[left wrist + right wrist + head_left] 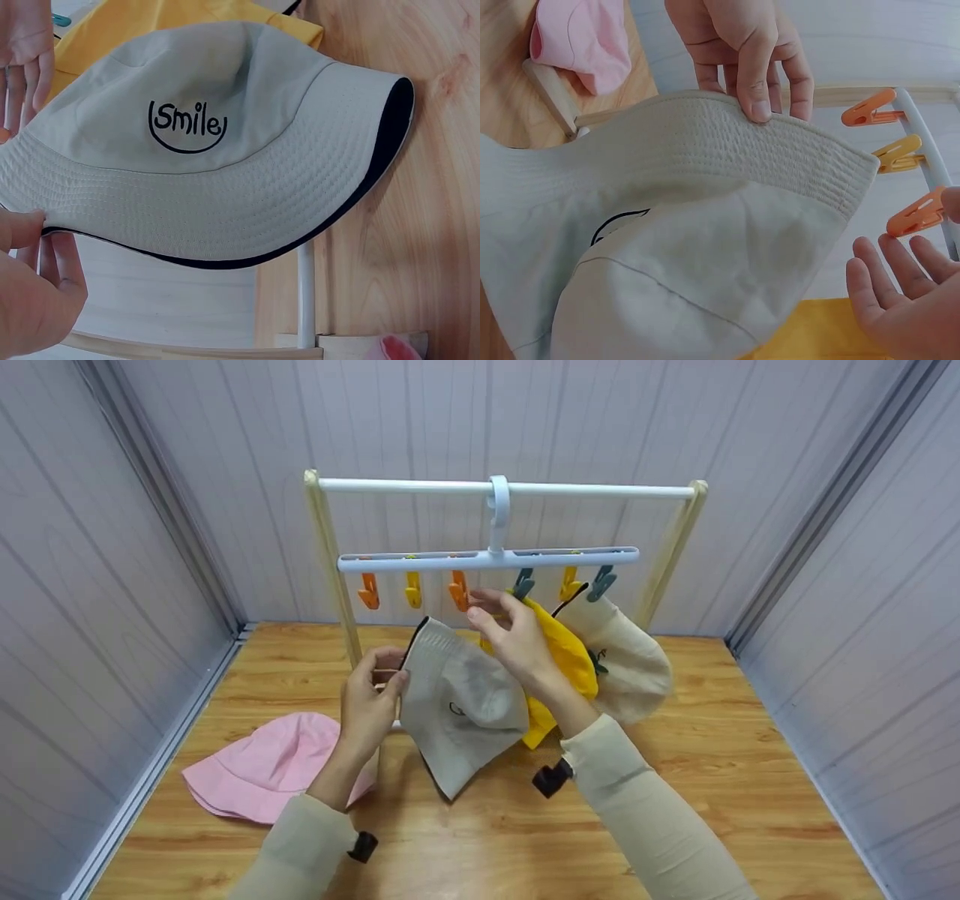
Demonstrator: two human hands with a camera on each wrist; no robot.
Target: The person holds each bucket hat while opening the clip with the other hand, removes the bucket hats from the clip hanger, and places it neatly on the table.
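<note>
My left hand (365, 706) pinches the brim of a light grey bucket hat (469, 682) between thumb and fingers. The hat has a dark lining edge, and "Smile" lettering shows on it in the left wrist view. Beside the inner orange clip (458, 591) is my right hand (519, 643), its fingers spread and relaxed. In the right wrist view, those fingertips (891, 247) lie just under that orange clip (917, 212); whether they touch it is hard to tell. The hat's upper brim corner hangs below the clips, apart from them.
A white clip hanger (420, 561) hangs from a rack bar (405, 486). A yellow hat (574, 652) and a cream hat (630, 660) hang on its right side. Another orange clip (368, 591) and a yellow clip (413, 589) are at left. A pink hat (274, 765) lies on the wooden surface.
</note>
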